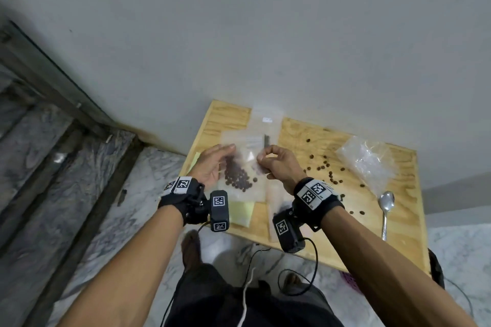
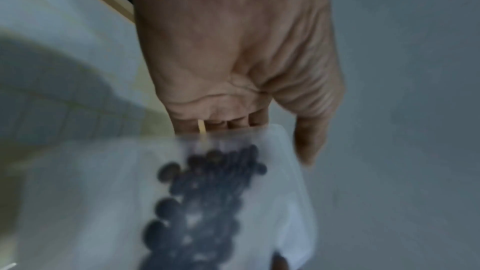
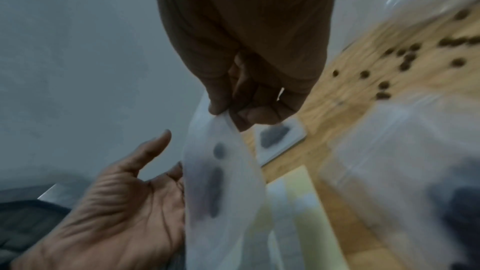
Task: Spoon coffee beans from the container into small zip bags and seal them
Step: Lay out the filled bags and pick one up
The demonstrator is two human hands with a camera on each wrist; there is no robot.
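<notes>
Over the wooden table (image 1: pixel 345 241), right hand (image 1: pixel 279 164) pinches the zip bag (image 1: pixel 247 180) of beans; left hand (image 1: pixel 212 164) spread flat beside it.

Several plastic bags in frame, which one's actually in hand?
The small zip bag with the cluster of coffee beans: right hand pinches its top edge, open left hand is beside it. The crumpled bag and other bags lie on the board.

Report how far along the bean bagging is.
Done: at least one small bag with beans lies on the table.
In hand: the right hand pinches the top of a bean-filled zip bag; the left hand lies open, flat behind it. Whether it is sealed cannot be told.
Left: loose beans are scattered beside the idle spoon.
</notes>
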